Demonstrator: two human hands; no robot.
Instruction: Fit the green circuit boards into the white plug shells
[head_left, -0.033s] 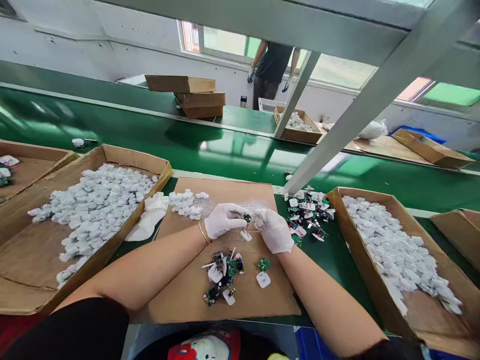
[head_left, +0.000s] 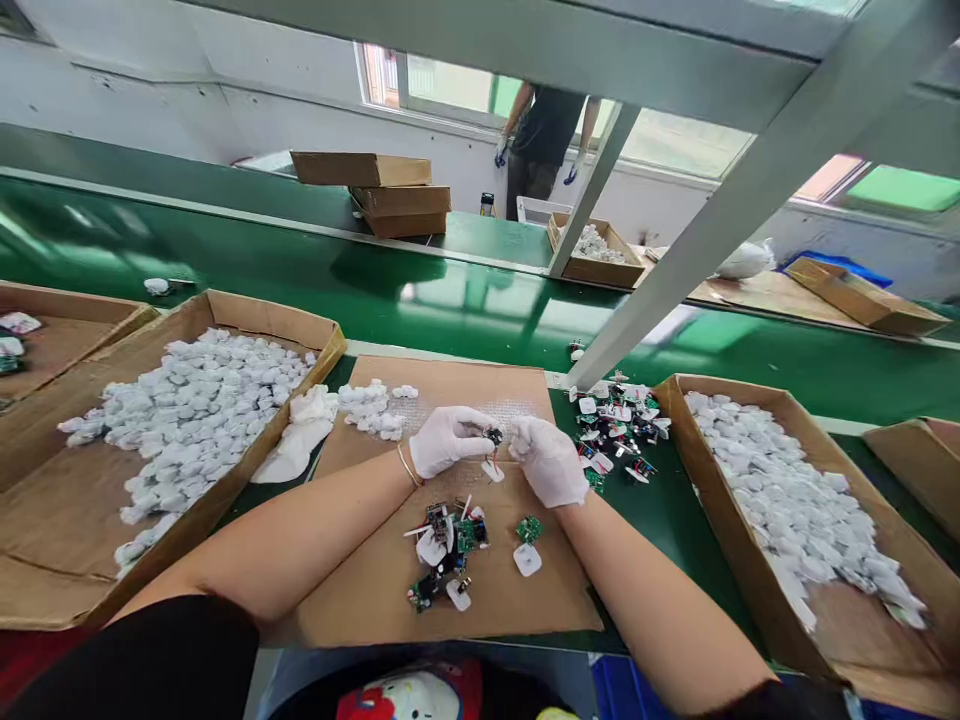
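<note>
My left hand [head_left: 453,442], in a white glove, pinches a small dark circuit board [head_left: 493,436] between thumb and fingers. Thin reddish wires hang from the board to a white tab [head_left: 493,470]. Just right of it, my gloved right hand [head_left: 549,462] has its fingers closed together; whatever is in them is hidden. Both hands are over a flat cardboard sheet [head_left: 360,590]. Nearer my body lie a cluster of circuit boards with wires and white tabs [head_left: 450,548] and a single green circuit board [head_left: 529,529] with a white square piece [head_left: 527,560].
Small white pieces [head_left: 371,408] lie at the sheet's far left, beside a white cloth-like item [head_left: 296,440]. Cardboard boxes of white pieces flank me, left [head_left: 334,345] and right [head_left: 679,420]. More boards [head_left: 619,420] are heaped right. A slanted metal post [head_left: 690,240] crosses ahead; a person [head_left: 547,135] stands beyond.
</note>
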